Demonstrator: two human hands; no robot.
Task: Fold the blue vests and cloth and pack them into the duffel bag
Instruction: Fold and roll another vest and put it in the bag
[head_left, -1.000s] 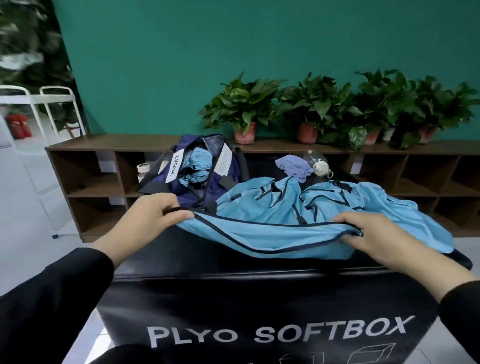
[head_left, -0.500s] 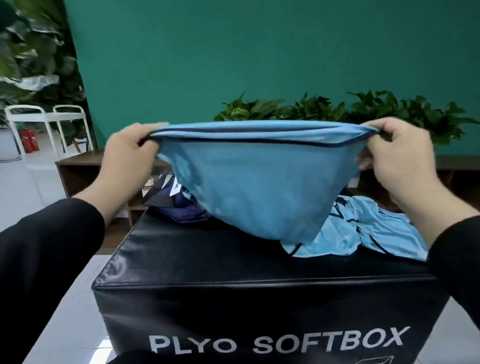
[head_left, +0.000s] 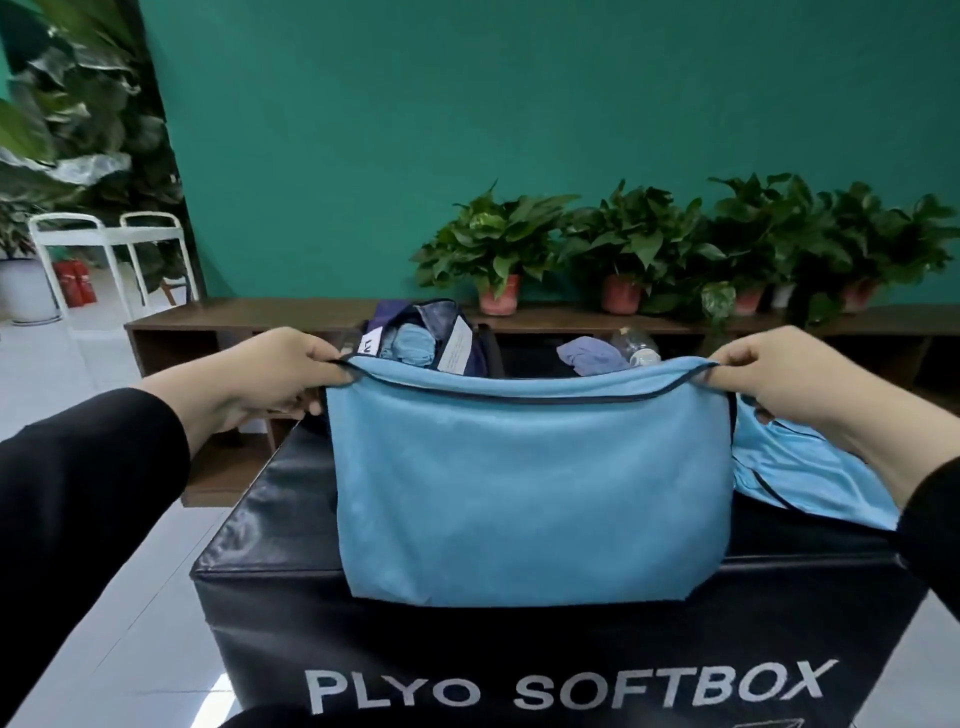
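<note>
I am pinching the top hem of a blue vest (head_left: 524, 483) with my left hand (head_left: 270, 379) and my right hand (head_left: 769, 384), one at each upper corner, so it is hanging over the front edge of the black soft box (head_left: 467, 654). More blue vests (head_left: 800, 467) are lying crumpled at the box's right edge, and the open duffel bag (head_left: 431, 338) with a rolled blue piece inside is sitting at the far edge beside a purple cloth (head_left: 589, 353).

The held blue vest (head_left: 524, 483), pinched at its top corners by the left hand (head_left: 275, 379) and right hand (head_left: 774, 384), hides most of the duffel bag (head_left: 441, 338) beyond the left fingers and most of the cloth (head_left: 589, 354). Below the right fingers, another vest (head_left: 810, 473) is partly covered. The box's (head_left: 270, 525) lettering runs off the bottom edge.
</note>
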